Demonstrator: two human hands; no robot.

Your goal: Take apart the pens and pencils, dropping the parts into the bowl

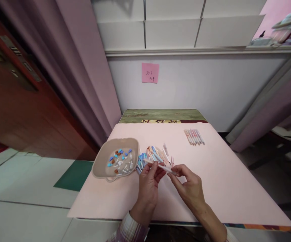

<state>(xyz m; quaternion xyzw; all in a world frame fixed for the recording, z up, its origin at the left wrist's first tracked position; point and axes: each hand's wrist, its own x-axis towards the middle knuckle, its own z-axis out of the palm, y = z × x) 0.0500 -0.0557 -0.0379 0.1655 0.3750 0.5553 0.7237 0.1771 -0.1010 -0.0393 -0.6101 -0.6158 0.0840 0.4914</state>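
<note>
My left hand (149,183) and my right hand (188,185) hold a slim white pen part (162,166) between them, fingers pinched at either end, just above the pink table cover (218,188). Right behind my hands lies a loose pile of pen parts (153,154), blue, white and pink. A beige bowl (102,158) to the left holds several small blue, brown and white pieces (120,158). A neat row of assembled pens (194,136) lies farther back on the right.
The table stands against a white wall with a pink sticky note (150,72). A dark wooden door (14,97) and purple curtain are at the left. A green mat (73,174) lies on the floor.
</note>
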